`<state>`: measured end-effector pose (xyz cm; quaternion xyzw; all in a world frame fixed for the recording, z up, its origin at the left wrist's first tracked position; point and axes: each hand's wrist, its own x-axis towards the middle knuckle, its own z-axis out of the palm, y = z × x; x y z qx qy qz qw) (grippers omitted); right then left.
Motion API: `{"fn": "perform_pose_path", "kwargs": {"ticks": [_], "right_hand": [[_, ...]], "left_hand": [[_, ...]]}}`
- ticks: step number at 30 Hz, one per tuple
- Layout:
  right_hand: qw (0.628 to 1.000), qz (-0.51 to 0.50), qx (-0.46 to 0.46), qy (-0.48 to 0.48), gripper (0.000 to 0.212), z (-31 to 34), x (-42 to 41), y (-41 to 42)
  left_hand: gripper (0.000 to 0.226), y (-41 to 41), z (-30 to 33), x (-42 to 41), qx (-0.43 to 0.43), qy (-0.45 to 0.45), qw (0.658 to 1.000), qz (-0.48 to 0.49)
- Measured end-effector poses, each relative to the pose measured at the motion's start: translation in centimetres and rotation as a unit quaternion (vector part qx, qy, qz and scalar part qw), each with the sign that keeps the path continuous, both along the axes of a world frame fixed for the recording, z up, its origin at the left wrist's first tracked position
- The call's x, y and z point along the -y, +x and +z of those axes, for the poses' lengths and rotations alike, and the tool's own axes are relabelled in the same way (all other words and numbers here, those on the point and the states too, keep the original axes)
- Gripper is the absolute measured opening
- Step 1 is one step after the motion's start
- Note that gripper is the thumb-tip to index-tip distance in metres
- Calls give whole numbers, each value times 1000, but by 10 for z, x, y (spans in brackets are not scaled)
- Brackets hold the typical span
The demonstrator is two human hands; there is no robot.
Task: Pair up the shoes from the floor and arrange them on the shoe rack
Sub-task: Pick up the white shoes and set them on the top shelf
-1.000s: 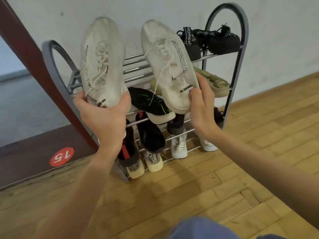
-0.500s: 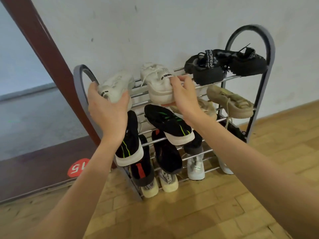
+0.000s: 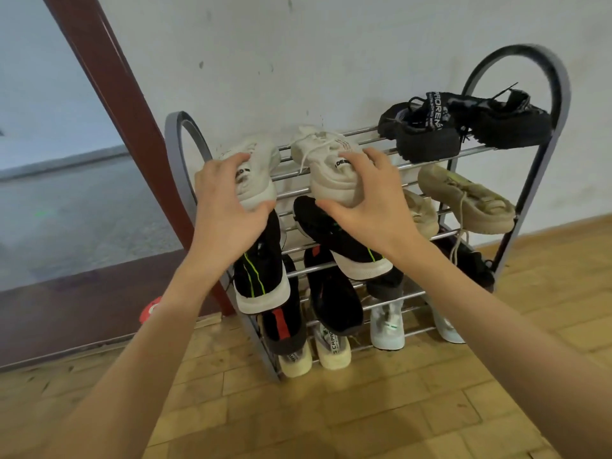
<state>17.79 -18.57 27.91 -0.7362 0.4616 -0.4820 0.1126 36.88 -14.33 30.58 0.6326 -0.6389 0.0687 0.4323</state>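
Left hand grips one white shoe's heel — right hand the other shoe. Both rest on the rack's top shelf (toes toward the wall).

Red floor sticker behind left forearm.

Wall: you face pale, scuffed plaster, filling twelve o'clock.
Door frame: your ten o'clock, reddish-brown, slanting.
Floor: wooden boards at your six o'clock.
Sticker: red, round, at eight o'clock, partly hidden.
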Motion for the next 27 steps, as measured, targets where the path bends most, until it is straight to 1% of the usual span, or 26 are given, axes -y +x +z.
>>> {"fn": "perform_pose_path", "kwargs": {"ticks": [4,7,9,13,17,18,23,27], "right_hand": [[999,9,39,4,59,-1,5,0],[999,27,29,-23,58,-1,6,7],[999,34,24,-19,60,4,12,13],[999,29,28,-3,63,16,28,26],[999,44,19,17,69,11,35,34],[999,48,8,18,70,9,35,36],[998,56,-19,-4,73,15,38,41],[998,57,-38,-15,74,19,34,41]], "left_hand": [[60,-13,-11,7,-21,-63,997,44],[59,-15,-9,19,-56,-82,993,60],[62,-14,-4,27,-70,-70,994,50],[69,2,2,27,-46,-30,998,0],[88,28,5,15,-49,22,997,-57],[89,32,4,14,-45,27,997,-62],[77,29,-2,13,-68,-10,995,-66],[70,26,-3,13,-39,-30,997,-58]]}}
